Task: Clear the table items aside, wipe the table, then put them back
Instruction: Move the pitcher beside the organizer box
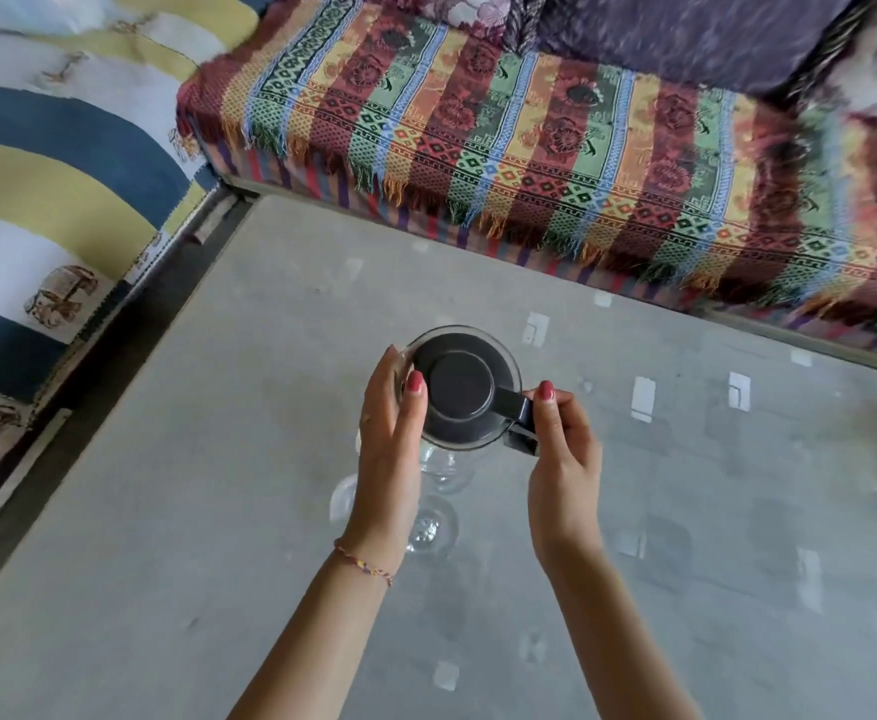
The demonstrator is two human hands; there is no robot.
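Observation:
A clear glass jug (444,467) with a dark lid (459,389) and dark handle (522,426) is seen from above, over the middle of the glass-topped table (192,511). My left hand (392,433) cups the jug's left side, thumb on the lid's edge. My right hand (561,449) grips the handle on the right. Whether the jug's base touches the table cannot be told. A clear glass (428,527) stands just below the jug, partly behind my left wrist.
A sofa seat with a multicoloured striped woven throw (555,148) runs along the table's far edge. A blue, yellow and white striped cushion (62,163) lies along the left edge. Purple cushions (685,33) sit at the back.

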